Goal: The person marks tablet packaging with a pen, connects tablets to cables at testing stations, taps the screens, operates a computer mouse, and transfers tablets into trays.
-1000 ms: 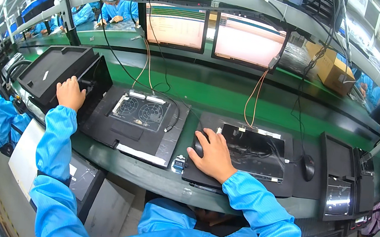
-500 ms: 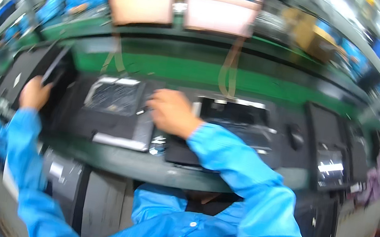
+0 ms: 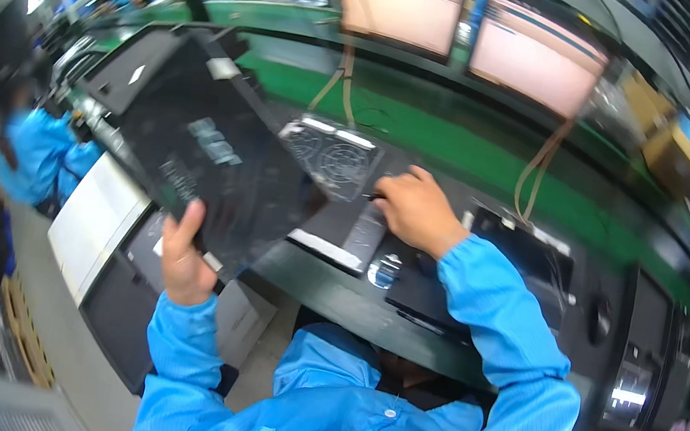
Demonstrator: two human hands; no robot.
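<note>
My left hand point(image 3: 189, 258) grips the near edge of a large black flat panel point(image 3: 239, 166), its thumb lying on top. The panel is tilted above the left end of the bench, and pale marks show on its surface. Over the dark work mat point(image 3: 364, 210) my right hand point(image 3: 414, 209) is closed, with a small dark tip at its fingers that I cannot make out. A clear-covered piece with ring patterns point(image 3: 340, 164) lies left of that hand. To its right is a dark flat panel point(image 3: 530, 256) with light strips along its far edge.
A black tray point(image 3: 127, 74) is at the bench's left end. Two lit monitors point(image 3: 403, 6) stand at the back. On the right are a black mouse point(image 3: 599, 320) and another black tray point(image 3: 654, 304). A person in blue point(image 3: 40, 155) is at far left; a white box point(image 3: 95, 224) stands below.
My left hand has brought the black panel up from the tray stack at left and toward me. The view has turned left. My right hand stays over the mat, still closed.
</note>
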